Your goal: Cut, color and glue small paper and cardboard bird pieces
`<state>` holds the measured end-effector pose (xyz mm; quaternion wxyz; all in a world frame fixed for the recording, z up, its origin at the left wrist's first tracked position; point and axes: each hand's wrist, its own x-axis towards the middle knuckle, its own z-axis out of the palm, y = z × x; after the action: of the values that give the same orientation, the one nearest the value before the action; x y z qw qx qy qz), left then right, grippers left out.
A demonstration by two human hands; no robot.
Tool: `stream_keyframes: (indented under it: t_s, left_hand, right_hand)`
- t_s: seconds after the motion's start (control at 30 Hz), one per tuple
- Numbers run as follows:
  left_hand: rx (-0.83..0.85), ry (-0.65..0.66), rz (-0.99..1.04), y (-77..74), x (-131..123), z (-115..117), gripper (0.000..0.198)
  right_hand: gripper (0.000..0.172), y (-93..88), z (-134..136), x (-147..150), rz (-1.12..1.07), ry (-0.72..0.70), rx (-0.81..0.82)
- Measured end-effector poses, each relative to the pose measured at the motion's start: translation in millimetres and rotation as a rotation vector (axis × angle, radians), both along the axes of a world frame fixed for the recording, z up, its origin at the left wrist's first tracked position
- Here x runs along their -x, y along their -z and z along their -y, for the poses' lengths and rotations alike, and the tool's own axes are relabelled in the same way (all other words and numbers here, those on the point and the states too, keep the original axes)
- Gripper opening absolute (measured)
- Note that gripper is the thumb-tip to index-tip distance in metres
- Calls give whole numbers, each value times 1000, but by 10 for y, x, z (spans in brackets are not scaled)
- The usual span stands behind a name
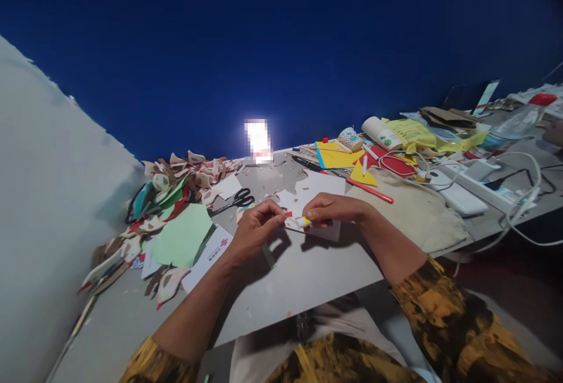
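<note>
Your right hand (323, 212) is closed on one small white-and-yellow tube (303, 221), pinched between thumb and fingers above the middle of the desk (259, 307), nearer its front edge. Your left hand (266, 219) has thumb and forefinger drawn together just beside the tube, next to one small red scrap (288, 214); you cannot tell from here whether they grip it. Below your hands lies a white sheet (328, 192) with a jagged left side.

Toward the left edge, one white card (210, 254) carries a purple-red knot-like logo and a line of Chinese characters, too small to read for certain. One light green sheet (182, 235) lies beside it, and one pair of black scissors (240, 198) rests between them and the far edge. The cut shapes (202, 175) heaped along the left edge are too many to count.

Toward the far right corner you have two printed paper cups, one larger with green leaf marks (380, 132), one smaller with a green pattern (350, 139), and one yellow bag (411, 132) whose print is illegible. Nearer you lie one red pen (372, 190) and one white power strip (484, 186).
</note>
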<state>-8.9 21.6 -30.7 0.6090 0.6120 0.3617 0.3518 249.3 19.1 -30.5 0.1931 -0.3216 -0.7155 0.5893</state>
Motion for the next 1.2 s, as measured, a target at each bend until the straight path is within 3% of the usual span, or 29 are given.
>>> stream_keyframes:
  t_s: [0.17,0.27,0.4,0.57,0.63,0.87,1.03,1.2]
  left_hand:
    - [96,-276,80,126,14,-166,26]
    - [94,-362,98,167,35,-225,25]
    - [72,-405,70,142,63,-243,25]
    - [145,-366,126,213,42,-246,28]
    - [178,-340,153,269,21,-242,29]
    - [267,-259,180,279,0,-206,36]
    - [264,-267,221,200,-23,-118,33]
    - [256,-282,220,218,-47,-86,26]
  right_hand:
    - [35,-8,-136,-129,279,558,-358]
    - [24,61,-208,-142,567,741,-519]
    - [23,92,-192,-59,634,764,-629]
    - [25,62,-78,106,684,406,-584]
    - [26,75,-48,158,760,363,-591]
    - [25,106,6,264,742,415,-653]
    - [22,82,8,355,495,609,-476]
    - [25,113,12,446,265,637,-328]
